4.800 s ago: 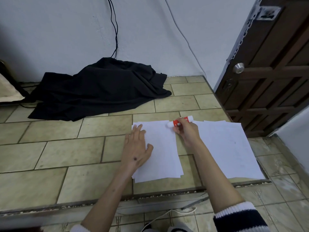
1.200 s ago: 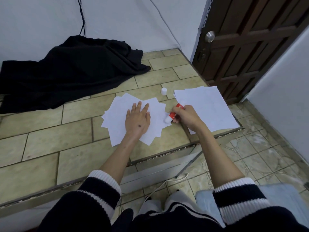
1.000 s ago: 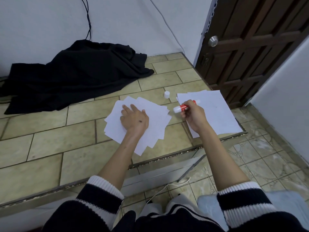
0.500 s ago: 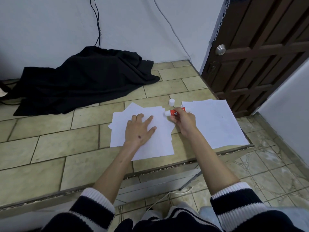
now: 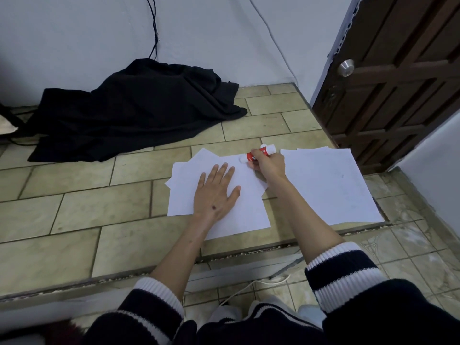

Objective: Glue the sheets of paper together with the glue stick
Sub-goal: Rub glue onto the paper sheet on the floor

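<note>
I see a tiled ledge [image 5: 74,215] carrying black cloth [image 5: 129,113] far-left of two paper stacks [image 5: 219,200], [image 5: 331,188].

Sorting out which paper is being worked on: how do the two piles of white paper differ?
The left pile of white sheets is fanned and askew, pinned by the flat left hand, with the red glue stick in the right hand at its far edge. The right pile of white sheets is squarer and untouched. Both lie on the tiled ledge.

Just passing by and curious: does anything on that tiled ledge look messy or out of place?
Yes. The glued sheets under the left hand are fanned out, corners askew, not squared up. A black cloth lies crumpled against the wall.
</note>
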